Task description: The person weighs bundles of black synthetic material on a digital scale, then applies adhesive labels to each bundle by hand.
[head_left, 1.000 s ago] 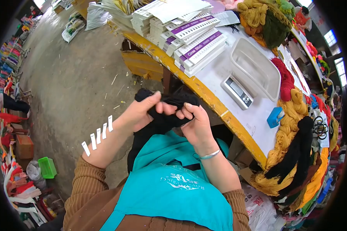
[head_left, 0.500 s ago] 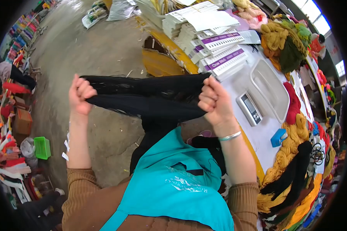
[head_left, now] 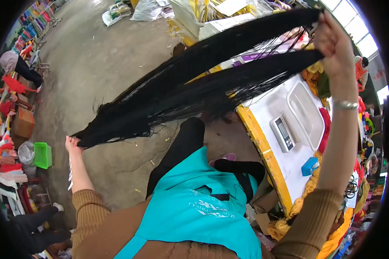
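Observation:
A long hank of black yarn is stretched slantwise across the view between my two hands. My left hand, low on the left, is closed round its gathered end. High on the right, my right hand grips the other end, with a bracelet on that wrist. Two thick bands of strands run apart near the right hand and come together toward the left. Loose threads hang from the lower band. Behind the hank, the bundles of printed cards are mostly hidden.
A white table with a yellow edge stands on the right. On it are a digital scale, a clear plastic tray and a blue object. A green basket is on the floor at left. Another person bends over at far left.
Both hands have moved apart: the right up and to the right, the left down and slightly left. The black hank is now longer, tilted and spread into two bands.

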Tool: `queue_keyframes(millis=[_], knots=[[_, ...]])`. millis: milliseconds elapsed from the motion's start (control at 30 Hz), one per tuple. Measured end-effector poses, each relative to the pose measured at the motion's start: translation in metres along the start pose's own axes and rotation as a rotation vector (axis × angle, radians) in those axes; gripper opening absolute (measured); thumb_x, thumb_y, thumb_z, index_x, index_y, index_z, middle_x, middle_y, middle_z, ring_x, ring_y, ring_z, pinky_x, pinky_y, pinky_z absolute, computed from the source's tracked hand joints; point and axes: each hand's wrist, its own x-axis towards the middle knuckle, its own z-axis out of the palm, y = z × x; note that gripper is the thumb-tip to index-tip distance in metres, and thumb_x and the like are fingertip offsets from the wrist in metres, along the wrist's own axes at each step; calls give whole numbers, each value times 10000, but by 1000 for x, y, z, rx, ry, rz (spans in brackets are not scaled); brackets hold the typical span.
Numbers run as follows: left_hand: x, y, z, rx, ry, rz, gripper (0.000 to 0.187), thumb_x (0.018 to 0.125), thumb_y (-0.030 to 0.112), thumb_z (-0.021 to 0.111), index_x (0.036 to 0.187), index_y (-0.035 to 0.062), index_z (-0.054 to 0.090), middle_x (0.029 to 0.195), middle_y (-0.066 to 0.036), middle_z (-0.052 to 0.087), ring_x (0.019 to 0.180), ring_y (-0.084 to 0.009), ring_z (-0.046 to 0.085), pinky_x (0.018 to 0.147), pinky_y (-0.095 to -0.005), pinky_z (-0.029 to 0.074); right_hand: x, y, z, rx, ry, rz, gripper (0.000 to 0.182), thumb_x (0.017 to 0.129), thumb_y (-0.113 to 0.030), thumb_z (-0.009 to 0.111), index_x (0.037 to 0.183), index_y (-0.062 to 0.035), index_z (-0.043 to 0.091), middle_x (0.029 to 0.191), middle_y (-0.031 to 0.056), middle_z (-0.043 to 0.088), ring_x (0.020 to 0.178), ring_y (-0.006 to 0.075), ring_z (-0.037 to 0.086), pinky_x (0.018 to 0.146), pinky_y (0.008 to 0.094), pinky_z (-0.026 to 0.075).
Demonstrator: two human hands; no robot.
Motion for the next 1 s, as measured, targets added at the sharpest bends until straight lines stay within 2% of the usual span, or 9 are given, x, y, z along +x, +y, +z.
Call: queue_keyframes(millis=[67,167,233,333,567,700,800,867,1000], knots=[[12,-11,-12,82,3,-6,463,1030,382,461,615,196,377,505,75,304,420,-86,229,400,-239,225,50,-37,-35,-145,-129,-65,222,997,-282,583,904,-84,616,575,-116,326,454,-7,257,380,175,165],[20,-21,-21,115,2,23,454,1022,384,478,619,198,382,505,76,309,436,-86,238,431,-255,224,32,-97,42,-232,-41,-195,279,945,-269,498,753,-74,553,601,35,510,488,136,491,438,236,364],[-2,-27,-16,196,100,76,413,1010,393,498,664,195,390,537,70,332,469,-94,270,471,-259,237,35,-124,59,-366,217,-348,286,957,-268,488,773,-69,582,627,35,560,571,134,535,525,300,439],[24,-28,-58,378,209,295,353,1009,402,504,741,186,429,609,57,366,497,-100,317,484,-257,276,27,-176,47,-430,141,-430,243,1019,-274,533,825,-128,531,526,-133,337,383,-11,262,314,169,179],[19,-4,-71,335,-83,3,405,995,436,534,712,174,409,540,61,298,442,-87,257,423,-256,277,21,-251,44,-734,397,-507,294,1030,-271,498,780,-123,537,499,-133,331,382,1,258,308,193,167],[11,-9,-53,377,47,-71,383,969,420,583,703,184,438,534,71,327,412,-84,251,399,-236,276,15,-242,34,-867,491,-437,266,1020,-232,508,785,-111,540,495,-127,318,377,9,255,308,190,162],[29,-2,-66,291,-41,-262,373,949,416,614,699,193,450,530,75,359,394,-77,271,367,-232,275,-14,-214,22,-1030,537,-469,271,1000,-237,489,788,-86,563,556,-52,436,441,70,367,385,232,273],[29,-6,-64,427,55,-141,375,941,413,624,691,199,446,522,76,354,381,-76,259,354,-229,264,-28,-197,13,-1133,564,-484,280,986,-241,477,790,-69,579,597,-2,515,484,110,441,436,259,347],[25,7,-63,415,61,-218,385,937,413,626,677,201,437,502,69,340,365,-80,247,345,-232,263,7,-249,-82,-981,467,-239,266,991,-230,493,815,-56,591,550,-35,409,425,74,310,377,233,191]])
